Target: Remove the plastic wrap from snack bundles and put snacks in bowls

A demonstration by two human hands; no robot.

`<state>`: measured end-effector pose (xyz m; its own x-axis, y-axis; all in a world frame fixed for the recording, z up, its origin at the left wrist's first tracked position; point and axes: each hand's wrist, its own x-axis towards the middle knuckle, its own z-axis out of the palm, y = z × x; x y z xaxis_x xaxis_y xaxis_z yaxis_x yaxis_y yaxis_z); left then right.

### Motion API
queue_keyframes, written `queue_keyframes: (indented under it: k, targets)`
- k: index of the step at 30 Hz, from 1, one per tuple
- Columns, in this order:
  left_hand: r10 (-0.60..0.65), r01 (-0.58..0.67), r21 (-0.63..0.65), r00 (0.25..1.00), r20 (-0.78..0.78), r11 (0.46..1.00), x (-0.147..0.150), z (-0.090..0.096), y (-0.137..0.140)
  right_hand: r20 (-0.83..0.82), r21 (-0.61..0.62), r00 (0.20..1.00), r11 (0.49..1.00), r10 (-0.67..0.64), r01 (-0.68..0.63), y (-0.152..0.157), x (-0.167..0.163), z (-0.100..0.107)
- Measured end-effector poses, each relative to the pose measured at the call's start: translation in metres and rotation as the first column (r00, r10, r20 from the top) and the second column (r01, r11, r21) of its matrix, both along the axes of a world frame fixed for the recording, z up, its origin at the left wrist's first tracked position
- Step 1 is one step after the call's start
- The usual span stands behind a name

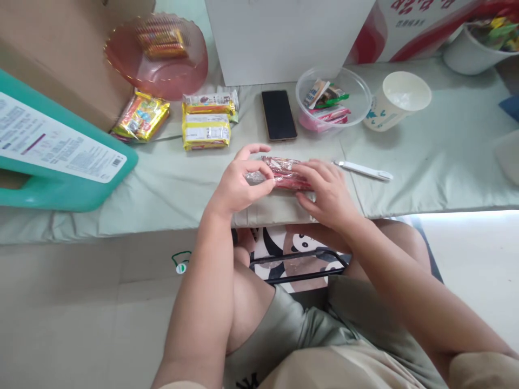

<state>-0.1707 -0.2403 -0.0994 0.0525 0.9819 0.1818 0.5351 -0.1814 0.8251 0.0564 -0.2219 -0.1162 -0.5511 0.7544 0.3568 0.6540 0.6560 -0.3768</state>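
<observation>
Pinching the left end of a shiny red packet (287, 172) between the nearly closed thumb and forefinger of the left hand (238, 186), and holding its right end between the wider-parted thumb and fingers (308, 174) of the right hand (333, 190), lengthwise left to right near the tabletop's (190, 186) front edge.

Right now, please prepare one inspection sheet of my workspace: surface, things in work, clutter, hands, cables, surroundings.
Surface: pale green cloth-covered table, creased.
Things in work: shiny red-and-brown plastic packet, between both hands.
Clutter: slim white tool beside the right hand; black rectangular phone; yellow plastic packets; translucent pink scalloped bowl; clear round plastic tub holding small packets; printed white paper cup; large teal plastic jug.
Hands: left hand has thumb and forefinger together at the packet, grip unclear; right hand's fingers lie on it.
Cables: nothing seen; only a thin green loop with a round tag below the table edge.
Surroundings: large white box; brown cardboard; pale floor.
</observation>
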Motion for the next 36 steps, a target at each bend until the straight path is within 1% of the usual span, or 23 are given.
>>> queue_keyframes:
  k: [3,5,7,9,12,15,17,19,21,24,28,29,31,33,35,36]
  targets:
    - [-0.016,0.014,0.017,0.997,0.078,1.0,-0.002,0.002,0.0,0.018,0.042,1.0,0.999,-0.02,0.019,-0.002,-0.006,-0.002]
    - [-0.004,0.002,0.01,0.992,0.124,1.0,-0.004,0.0,0.0,0.01,0.107,0.997,0.992,-0.07,0.069,-0.01,-0.003,-0.002]
    - [0.0,0.006,-0.042,0.989,0.147,0.999,-0.004,-0.002,-0.001,0.012,0.185,0.993,0.976,-0.118,0.114,-0.022,0.004,-0.002]
    - [-0.021,0.037,-0.123,0.991,0.135,0.992,-0.003,-0.003,-0.002,0.046,0.227,0.99,0.966,-0.133,0.119,-0.035,0.013,-0.006]
    - [-0.08,0.096,-0.206,0.993,0.085,0.974,0.0,-0.002,-0.004,0.117,0.211,0.986,0.973,-0.119,0.092,-0.049,0.026,-0.014]
    - [-0.118,0.128,-0.238,0.991,0.056,0.963,0.003,0.0,-0.005,0.118,0.192,0.987,0.978,-0.107,0.083,-0.058,0.034,-0.018]
    - [-0.118,0.125,-0.248,0.992,0.043,0.961,0.004,-0.001,-0.005,0.096,0.171,0.993,0.984,-0.074,0.056,-0.062,0.036,-0.017]
    - [-0.085,0.087,-0.241,0.996,0.022,0.967,0.005,-0.004,-0.003,0.087,0.136,0.996,0.99,-0.036,0.024,-0.065,0.036,-0.014]
    - [-0.025,0.024,-0.212,1.0,-0.003,0.977,0.006,-0.008,0.0,0.089,0.103,0.996,0.995,-0.014,0.005,-0.064,0.036,-0.013]
    - [0.044,-0.045,-0.157,0.999,-0.012,0.987,0.006,-0.013,0.006,0.089,0.056,0.996,0.998,-0.012,0.007,-0.053,0.034,-0.019]
    - [0.119,-0.114,-0.072,0.99,0.07,0.991,0.007,-0.015,0.012,0.066,0.007,0.995,0.997,-0.078,0.078,-0.028,0.024,-0.026]
    - [0.14,-0.137,-0.045,0.986,0.091,0.99,0.007,-0.015,0.012,0.057,0.021,0.993,0.994,-0.104,0.103,-0.023,0.021,-0.025]
    - [0.171,-0.176,0.037,0.977,0.124,0.984,0.006,-0.013,0.01,0.018,0.098,0.985,0.98,-0.173,0.17,-0.018,0.018,-0.021]
    - [0.184,-0.213,0.175,0.968,0.168,0.961,0.005,-0.01,0.005,-0.042,0.195,0.974,0.954,-0.225,0.228,-0.02,0.018,-0.015]
    - [0.172,-0.237,0.306,0.959,0.225,0.922,0.004,-0.009,0.0,-0.079,0.256,0.974,0.94,-0.213,0.226,-0.026,0.022,-0.011]
    - [0.158,-0.239,0.346,0.956,0.247,0.907,0.003,-0.009,-0.002,-0.076,0.266,0.977,0.941,-0.198,0.211,-0.029,0.025,-0.011]
